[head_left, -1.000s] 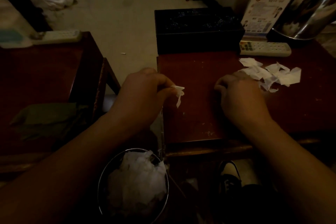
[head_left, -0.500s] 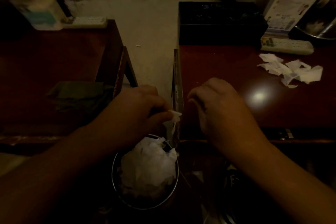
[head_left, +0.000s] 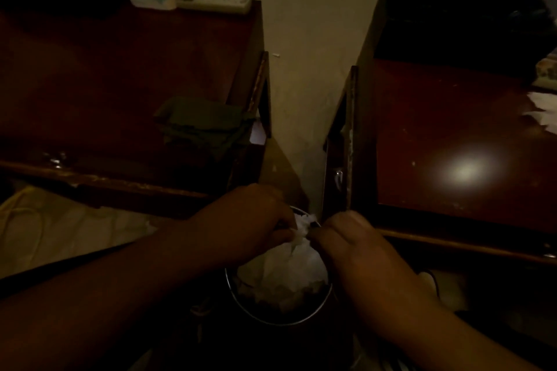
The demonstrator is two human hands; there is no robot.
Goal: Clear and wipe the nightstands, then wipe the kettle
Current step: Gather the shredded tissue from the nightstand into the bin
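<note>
Both our hands met low in the frame's centre over the round metal bin (head_left: 241, 304), which was full of white tissue. Our left hand (head_left: 250, 217) pinched a white paper scrap (head_left: 297, 239); our right hand (head_left: 358, 247) had its fingers curled, and we could not tell whether they held anything. Further up, a green cloth (head_left: 205, 123) lay on the left nightstand (head_left: 105, 75). More paper scraps (head_left: 542, 113) sat on the right nightstand (head_left: 452, 144) at the frame's right edge. A remote (head_left: 217, 4) lay at upper left.

Hands moved to the bin

Both hands have left the right desk (head_left: 452, 135): the left hand (head_left: 253, 220) and right hand (head_left: 352, 244) now meet over the waste bin (head_left: 280, 321), the paper scrap (head_left: 297, 239) between them.
</note>
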